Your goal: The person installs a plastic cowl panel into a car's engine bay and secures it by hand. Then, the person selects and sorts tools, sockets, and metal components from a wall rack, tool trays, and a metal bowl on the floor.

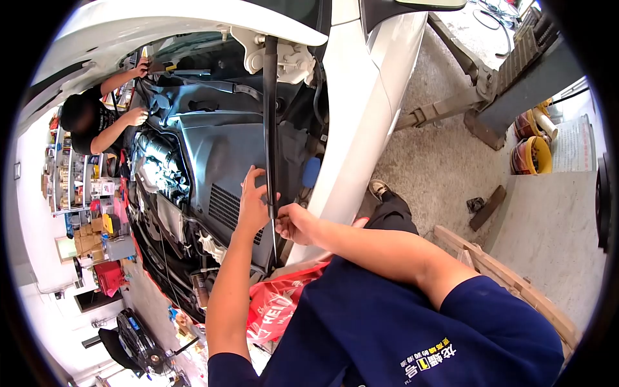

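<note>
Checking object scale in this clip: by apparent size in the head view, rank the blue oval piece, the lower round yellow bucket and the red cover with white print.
Largest to smallest:
1. Red cover with white print
2. Lower round yellow bucket
3. Blue oval piece

The person has a dark blue top (pixel 400 322) with short sleeves. It has small yellow and white writing (pixel 429 361) on it. The pants (pixel 394 214) are black, and one shoe (pixel 379 188) looks tan and dark.
</note>
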A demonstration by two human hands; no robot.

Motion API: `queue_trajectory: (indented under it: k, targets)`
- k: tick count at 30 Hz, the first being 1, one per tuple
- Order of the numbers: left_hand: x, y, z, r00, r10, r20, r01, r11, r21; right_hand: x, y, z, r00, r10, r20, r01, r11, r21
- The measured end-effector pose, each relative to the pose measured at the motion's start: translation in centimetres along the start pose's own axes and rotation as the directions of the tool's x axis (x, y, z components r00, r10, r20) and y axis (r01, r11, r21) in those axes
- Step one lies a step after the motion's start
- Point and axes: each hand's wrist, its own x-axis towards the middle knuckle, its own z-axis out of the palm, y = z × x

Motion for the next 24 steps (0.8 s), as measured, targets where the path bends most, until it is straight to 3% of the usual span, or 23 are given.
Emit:
queue_trajectory:
  k: [3, 6, 8, 9, 11, 16, 18, 24]
  targets:
    - [0.2, -0.1, -0.1, 0.999, -0.038, 0.001, 0.038, 0.994, -0.1, 0.5, -0.5, -0.1, 0.999, 0.036, 0.031, -0.037, 0.999, 0.038]
    - [0.2, 0.1, -0.3, 0.993, -0.109, 0.032, 0.114, 0.968, -0.222, -0.5, 0.7, 0.5, 0.999, -0.011, -0.036, 0.011, 1.0, 0.002]
    - [0.4, 0.3, -0.5, 0.996, -0.088, 0.032, 0.092, 0.975, -0.204, -1.5, 1.4, 1.7, 0.955, -0.19, -0.229, 0.159, 0.976, -0.146]
    - [0.4, 0.2, -0.4, 0.995, -0.094, 0.028, 0.098, 0.974, -0.204, -1.4, 1.5, 1.8, 0.955, -0.186, -0.229, 0.154, 0.977, -0.151]
    - [0.3, 0.1, -0.3, 0.995, -0.096, 0.034, 0.101, 0.981, -0.163, -1.4, 1.9, 2.0, 0.905, -0.292, -0.309, 0.237, 0.95, -0.205]
    - [0.7, 0.7, -0.4, 0.994, -0.095, 0.049, 0.101, 0.985, -0.143, -0.8, 2.5, 1.6, 0.891, -0.337, -0.305, 0.257, 0.927, -0.273]
    - [0.8, 1.6, -1.0, 0.981, -0.115, 0.156, 0.123, 0.992, -0.042, -0.2, 2.6, 1.2, 0.893, -0.336, -0.299, 0.246, 0.922, -0.3]
    - [0.3, 1.1, 0.7, 0.973, -0.113, 0.202, 0.079, 0.982, 0.169, -1.1, 2.0, 1.6, 0.875, -0.371, -0.311, 0.215, 0.873, -0.437]
